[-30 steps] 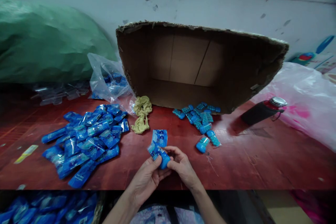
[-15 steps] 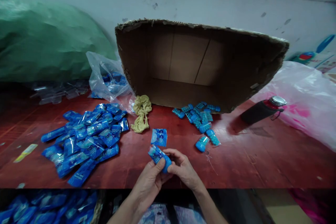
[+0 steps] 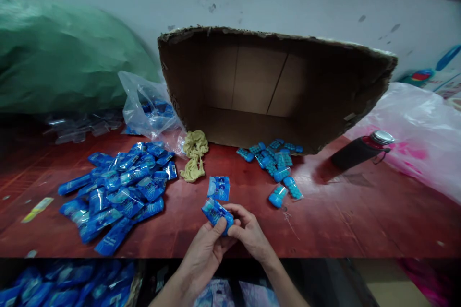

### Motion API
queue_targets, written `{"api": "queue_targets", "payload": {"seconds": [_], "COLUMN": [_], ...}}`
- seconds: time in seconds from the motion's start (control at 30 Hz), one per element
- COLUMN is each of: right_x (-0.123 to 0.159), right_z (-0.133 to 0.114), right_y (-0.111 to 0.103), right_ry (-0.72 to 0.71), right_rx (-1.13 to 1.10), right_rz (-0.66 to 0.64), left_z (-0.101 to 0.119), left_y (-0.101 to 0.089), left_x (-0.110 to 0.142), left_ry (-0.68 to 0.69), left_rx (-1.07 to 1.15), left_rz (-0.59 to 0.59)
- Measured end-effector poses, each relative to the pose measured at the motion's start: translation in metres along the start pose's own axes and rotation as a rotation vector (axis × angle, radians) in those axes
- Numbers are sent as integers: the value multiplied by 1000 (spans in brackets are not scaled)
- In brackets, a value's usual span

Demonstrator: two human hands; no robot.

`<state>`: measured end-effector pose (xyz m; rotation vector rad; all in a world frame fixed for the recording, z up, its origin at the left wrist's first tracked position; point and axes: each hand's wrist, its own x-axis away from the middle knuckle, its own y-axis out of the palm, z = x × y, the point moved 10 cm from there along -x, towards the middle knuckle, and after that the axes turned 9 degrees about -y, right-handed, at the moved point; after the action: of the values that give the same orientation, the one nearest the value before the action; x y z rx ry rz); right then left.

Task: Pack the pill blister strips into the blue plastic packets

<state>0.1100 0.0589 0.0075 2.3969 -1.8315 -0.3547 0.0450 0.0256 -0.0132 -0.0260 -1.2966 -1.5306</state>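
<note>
Between my hands, above the table's front edge, is a small blue printed packet (image 3: 214, 212). My left hand (image 3: 209, 244) grips it from below, thumb pressed on its front. The fingers of my right hand (image 3: 248, 231) close on its right end, where a bright blue rounded part shows; my fingers hide some of it. Just beyond lies a flat blue printed wrapper (image 3: 219, 188). Farther right are several small clear packs with blue contents (image 3: 278, 195), some at the mouth of the box. A heap of blue packets (image 3: 124, 192) lies on the left.
A large cardboard box (image 3: 248, 129) lies open towards me on the red table (image 3: 324, 230). Nearby are a crumpled yellow cloth (image 3: 194, 156), a clear bag (image 3: 139, 93), and a dark bottle (image 3: 355, 152). A bin of blue packets (image 3: 68, 283) is below, left.
The packet in my hands has shifted very slightly left and turned a little. Both hands keep their grip, and the things on the table stay in place.
</note>
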Motion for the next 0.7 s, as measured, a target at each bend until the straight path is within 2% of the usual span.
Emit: {"api": "queue_targets", "payload": {"seconds": [0.23,0.43,0.5,0.57,0.7], "right_x": [5,7,6,5,2], "right_z": [8,13,14,18,22], "right_y": [-13,-12,-9,-1,12], "right_ry": [26,15,46,109,200], "right_rx": [158,87,28,-51,-112], "right_rz": [144,176,140,50,-101], "left_z": [-8,-4,-5,-8,-7], "left_y": [0,8,10,10,-2], "left_x": [-3,-3,-3,-3,-7], "left_ry": [26,26,7,-15,-61], "left_rx": [52,77,101,107,92], "left_rz": [11,-61,-86,-91,-19]}}
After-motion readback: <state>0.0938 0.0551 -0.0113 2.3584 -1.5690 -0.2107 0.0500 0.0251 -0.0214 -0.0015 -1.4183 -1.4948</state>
